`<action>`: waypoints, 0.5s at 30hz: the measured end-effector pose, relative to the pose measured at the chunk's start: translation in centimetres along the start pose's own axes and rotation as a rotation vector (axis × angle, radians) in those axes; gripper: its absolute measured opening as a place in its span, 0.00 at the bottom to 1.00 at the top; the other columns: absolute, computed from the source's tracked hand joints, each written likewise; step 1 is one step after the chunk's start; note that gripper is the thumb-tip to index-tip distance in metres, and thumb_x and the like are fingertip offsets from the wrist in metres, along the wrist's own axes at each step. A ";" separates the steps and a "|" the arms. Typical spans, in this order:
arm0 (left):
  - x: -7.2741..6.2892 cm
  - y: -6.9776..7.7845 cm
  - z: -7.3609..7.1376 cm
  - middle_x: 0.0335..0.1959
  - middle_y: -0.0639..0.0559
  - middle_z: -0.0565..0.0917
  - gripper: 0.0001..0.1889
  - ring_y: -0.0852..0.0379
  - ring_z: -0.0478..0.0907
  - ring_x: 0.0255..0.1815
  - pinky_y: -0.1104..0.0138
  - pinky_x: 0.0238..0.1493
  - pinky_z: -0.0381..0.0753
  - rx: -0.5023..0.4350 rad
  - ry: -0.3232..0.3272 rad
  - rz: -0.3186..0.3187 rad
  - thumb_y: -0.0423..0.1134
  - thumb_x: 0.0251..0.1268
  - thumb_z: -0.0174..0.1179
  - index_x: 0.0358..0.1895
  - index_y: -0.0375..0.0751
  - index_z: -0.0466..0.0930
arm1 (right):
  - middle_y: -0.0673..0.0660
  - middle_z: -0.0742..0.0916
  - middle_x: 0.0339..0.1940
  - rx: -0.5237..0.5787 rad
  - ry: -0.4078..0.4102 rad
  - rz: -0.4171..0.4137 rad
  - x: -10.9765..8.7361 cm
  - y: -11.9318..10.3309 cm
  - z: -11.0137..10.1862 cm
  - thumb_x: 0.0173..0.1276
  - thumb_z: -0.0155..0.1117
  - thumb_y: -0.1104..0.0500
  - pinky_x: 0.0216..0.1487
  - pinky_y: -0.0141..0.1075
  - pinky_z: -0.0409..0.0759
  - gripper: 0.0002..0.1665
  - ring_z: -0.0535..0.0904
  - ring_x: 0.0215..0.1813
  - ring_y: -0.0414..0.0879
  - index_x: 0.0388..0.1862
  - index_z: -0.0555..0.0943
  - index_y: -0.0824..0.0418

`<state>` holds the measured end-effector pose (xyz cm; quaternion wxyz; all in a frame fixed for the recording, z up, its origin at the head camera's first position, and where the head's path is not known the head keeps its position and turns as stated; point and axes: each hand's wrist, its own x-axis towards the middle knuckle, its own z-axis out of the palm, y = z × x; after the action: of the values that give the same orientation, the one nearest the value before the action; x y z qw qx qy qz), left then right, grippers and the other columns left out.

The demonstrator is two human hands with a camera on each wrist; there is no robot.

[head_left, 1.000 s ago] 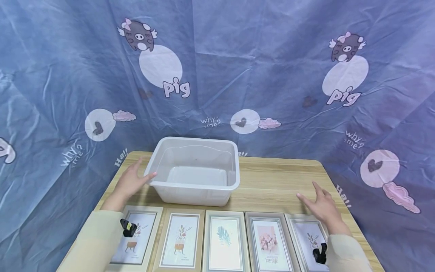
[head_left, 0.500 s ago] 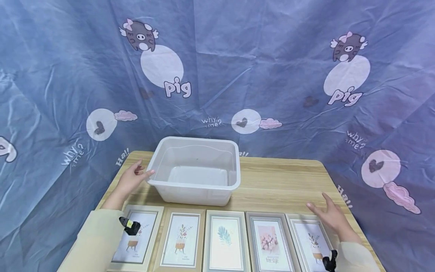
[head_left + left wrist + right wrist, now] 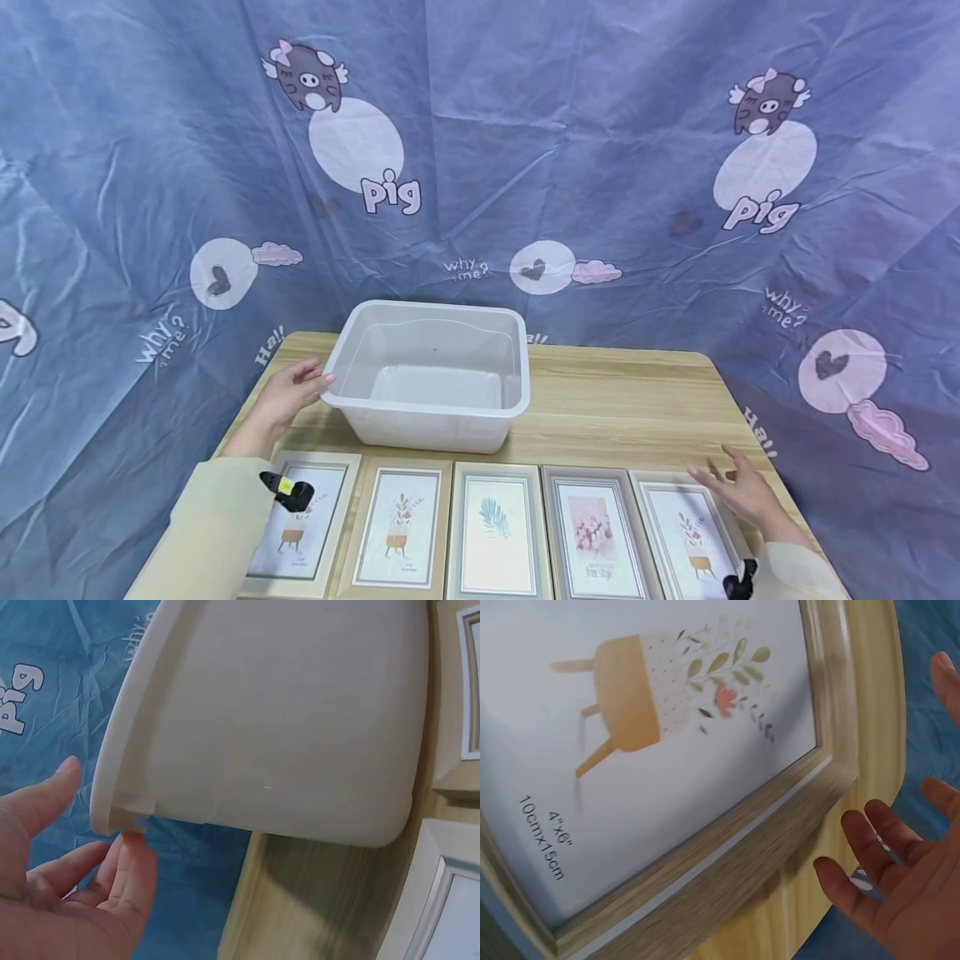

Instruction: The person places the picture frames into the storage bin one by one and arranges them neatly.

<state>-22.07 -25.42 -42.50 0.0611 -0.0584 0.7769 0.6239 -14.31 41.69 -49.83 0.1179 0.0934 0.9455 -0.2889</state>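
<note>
Five frames (image 3: 495,542) line the bottom; if careless, wide right fingers (image 3: 866,844) could skew one, half-spread left fingers (image 3: 136,874) the tub (image 3: 427,429).

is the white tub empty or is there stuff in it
Empty, it appears: the head view looks into the white tub, showing its bare floor, no objects inside.

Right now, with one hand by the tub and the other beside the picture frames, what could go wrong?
The left hand has a fingertip at the tub's rim but no clear grip, so a careless push might shift it.
The right hand hangs beside the rightmost frame, which lies close to its neighbor; a bump could jostle both.
The black wrist camera might also catch that rightmost frame.
</note>
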 end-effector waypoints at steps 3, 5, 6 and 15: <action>0.1 -0.3 -0.2 0.69 0.27 0.57 0.34 0.50 0.68 0.61 0.71 0.55 0.75 -0.042 -0.015 -0.003 0.35 0.72 0.53 0.72 0.23 0.46 | 0.89 0.62 0.58 0.013 -0.010 0.013 -0.1 0.3 0.2 0.67 0.54 0.35 0.52 0.65 0.71 0.60 0.62 0.58 0.81 0.69 0.39 0.81; 0.2 -0.4 -0.4 0.69 0.27 0.57 0.33 0.62 0.73 0.52 0.72 0.52 0.76 -0.070 -0.017 -0.003 0.34 0.72 0.52 0.71 0.23 0.47 | 0.89 0.63 0.57 0.030 -0.013 0.017 -0.1 0.6 0.5 0.67 0.55 0.36 0.52 0.64 0.72 0.60 0.63 0.57 0.80 0.69 0.39 0.81; 0.2 -0.5 -0.4 0.68 0.27 0.58 0.33 0.67 0.74 0.48 0.74 0.50 0.77 -0.087 -0.016 -0.005 0.33 0.71 0.53 0.71 0.23 0.47 | 0.89 0.64 0.57 0.037 -0.013 0.018 -0.1 0.8 0.6 0.67 0.56 0.36 0.52 0.63 0.72 0.61 0.64 0.57 0.80 0.69 0.39 0.82; 0.1 -0.6 -0.6 0.40 0.61 0.78 0.32 0.73 0.76 0.37 0.76 0.43 0.79 -0.226 -0.009 -0.002 0.26 0.68 0.54 0.70 0.21 0.50 | 0.86 0.66 0.55 0.093 -0.003 0.060 0.1 2.5 1.5 0.63 0.62 0.36 0.55 0.63 0.70 0.62 0.64 0.58 0.77 0.68 0.44 0.81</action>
<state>-22.13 -26.10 -42.96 0.0585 -0.0629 0.7012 0.7078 -13.52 42.87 -52.33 0.1233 0.1267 0.9276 -0.3290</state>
